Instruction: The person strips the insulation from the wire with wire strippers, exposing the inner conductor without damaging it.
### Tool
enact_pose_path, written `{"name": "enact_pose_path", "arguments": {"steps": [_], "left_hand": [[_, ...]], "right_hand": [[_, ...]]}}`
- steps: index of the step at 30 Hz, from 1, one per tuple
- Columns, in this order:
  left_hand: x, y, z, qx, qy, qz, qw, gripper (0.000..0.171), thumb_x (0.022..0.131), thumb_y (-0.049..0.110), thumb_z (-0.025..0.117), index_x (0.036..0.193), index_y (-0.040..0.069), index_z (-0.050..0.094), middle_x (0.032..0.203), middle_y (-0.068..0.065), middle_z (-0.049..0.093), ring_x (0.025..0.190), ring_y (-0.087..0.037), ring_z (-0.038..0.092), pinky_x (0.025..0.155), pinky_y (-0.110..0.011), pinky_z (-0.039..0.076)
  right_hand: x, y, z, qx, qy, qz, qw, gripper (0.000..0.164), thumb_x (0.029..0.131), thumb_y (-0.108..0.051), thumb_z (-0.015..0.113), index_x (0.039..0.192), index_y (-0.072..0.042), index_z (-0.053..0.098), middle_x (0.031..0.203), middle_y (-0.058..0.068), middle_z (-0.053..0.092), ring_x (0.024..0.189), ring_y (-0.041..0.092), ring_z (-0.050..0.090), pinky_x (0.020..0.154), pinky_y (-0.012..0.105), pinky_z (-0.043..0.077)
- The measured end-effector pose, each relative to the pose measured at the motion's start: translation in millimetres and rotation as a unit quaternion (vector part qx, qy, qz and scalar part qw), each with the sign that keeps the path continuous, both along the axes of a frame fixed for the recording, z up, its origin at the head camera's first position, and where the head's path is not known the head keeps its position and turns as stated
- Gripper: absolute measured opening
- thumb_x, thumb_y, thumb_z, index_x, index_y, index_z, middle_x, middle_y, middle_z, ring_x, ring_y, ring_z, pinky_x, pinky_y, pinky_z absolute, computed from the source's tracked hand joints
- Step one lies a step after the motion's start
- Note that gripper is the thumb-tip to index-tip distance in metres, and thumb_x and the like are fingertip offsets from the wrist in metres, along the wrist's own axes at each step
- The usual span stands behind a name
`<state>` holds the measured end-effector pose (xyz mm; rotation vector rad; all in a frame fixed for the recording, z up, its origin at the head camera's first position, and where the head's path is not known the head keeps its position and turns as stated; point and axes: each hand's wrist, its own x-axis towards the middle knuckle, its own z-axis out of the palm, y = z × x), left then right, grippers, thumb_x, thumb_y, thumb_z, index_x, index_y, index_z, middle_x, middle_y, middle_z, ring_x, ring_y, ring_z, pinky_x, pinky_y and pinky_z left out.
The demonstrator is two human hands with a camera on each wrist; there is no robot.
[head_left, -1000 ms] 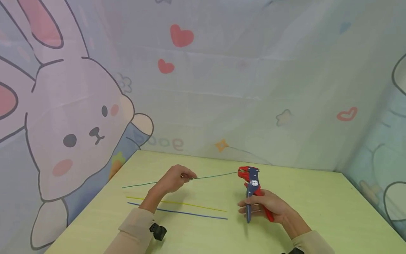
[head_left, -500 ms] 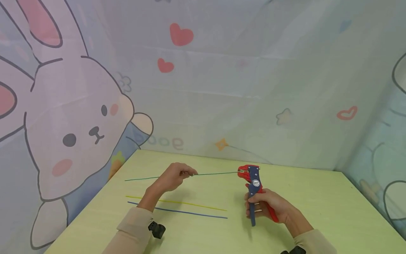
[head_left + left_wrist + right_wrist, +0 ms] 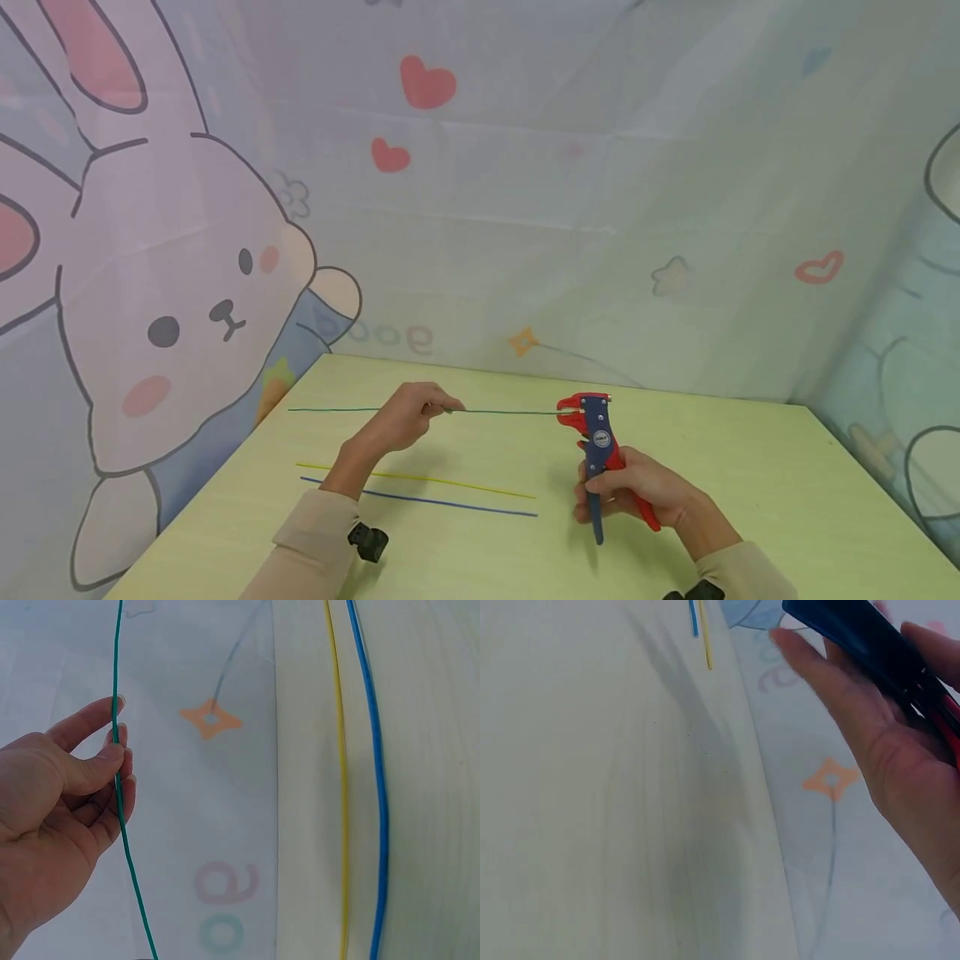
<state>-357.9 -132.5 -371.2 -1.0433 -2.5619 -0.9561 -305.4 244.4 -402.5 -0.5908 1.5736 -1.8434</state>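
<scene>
My left hand (image 3: 403,418) pinches a thin green wire (image 3: 510,412) between thumb and fingers, above the table. In the left wrist view the thumb presses the green wire (image 3: 127,846) against the fingertips. The wire's right end reaches the red jaws of a wire stripper (image 3: 597,421); how deep it sits there is too small to tell. My right hand (image 3: 648,487) holds the stripper upright, fingers and thumb around its blue and red handles. The right wrist view shows only the handle part (image 3: 862,637); the stripper's head is out of that view.
A yellow wire (image 3: 450,484) and a blue wire (image 3: 450,502) lie side by side on the pale table (image 3: 750,500), partly beneath my left forearm. A printed cloth backdrop (image 3: 525,208) stands behind the table's far edge.
The left hand has risen slightly, and the green wire has gone from slanting to nearly level. The stripper's handles have shifted a little right. The yellow and blue wires stay put.
</scene>
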Motion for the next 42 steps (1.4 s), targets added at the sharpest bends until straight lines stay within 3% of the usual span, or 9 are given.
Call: {"name": "enact_pose_path", "arguments": {"steps": [8,18,35,42], "left_hand": [[0.6,-0.1,2.5,-0.013,0.001,-0.005,0.9999,0.040,0.090,-0.021,0.056,0.114,0.003,0.076,0.103,-0.007,0.070,0.102,-0.029,0.066,0.087,-0.040,0.055],[0.9,0.3,4.7,-0.035,0.001,-0.008,0.9994,0.043,0.088,-0.025,0.053,0.115,0.001,0.075,0.102,-0.008,0.069,0.101,-0.030,0.065,0.086,-0.039,0.055],[3.8,3.1,8.9,-0.066,0.016,-0.008,0.9977,0.045,0.088,-0.024,0.054,0.117,0.003,0.075,0.100,-0.008,0.069,0.099,-0.028,0.065,0.084,-0.037,0.055],[4.6,4.1,8.8,-0.071,0.025,-0.004,0.9972,0.047,0.088,-0.025,0.053,0.118,0.003,0.074,0.102,-0.009,0.068,0.099,-0.028,0.065,0.082,-0.037,0.055]], "right_hand": [[1.3,-2.4,1.7,0.004,-0.030,-0.039,0.999,0.009,0.101,-0.009,0.052,0.106,-0.003,0.058,0.088,0.010,0.067,0.081,0.026,0.067,0.091,0.054,0.053],[1.7,-6.9,-0.9,0.033,-0.004,-0.065,0.997,0.005,0.099,-0.009,0.057,0.098,-0.005,0.056,0.080,0.008,0.064,0.072,0.023,0.065,0.081,0.047,0.057],[1.3,-8.3,-2.3,0.043,0.007,-0.079,0.996,0.007,0.098,-0.011,0.058,0.093,-0.006,0.057,0.076,0.006,0.061,0.068,0.022,0.062,0.075,0.044,0.057],[2.2,-7.0,-5.0,-0.008,-0.019,-0.049,0.999,0.005,0.100,-0.006,0.052,0.097,-0.005,0.056,0.075,0.003,0.059,0.069,0.020,0.061,0.076,0.040,0.054]]}}
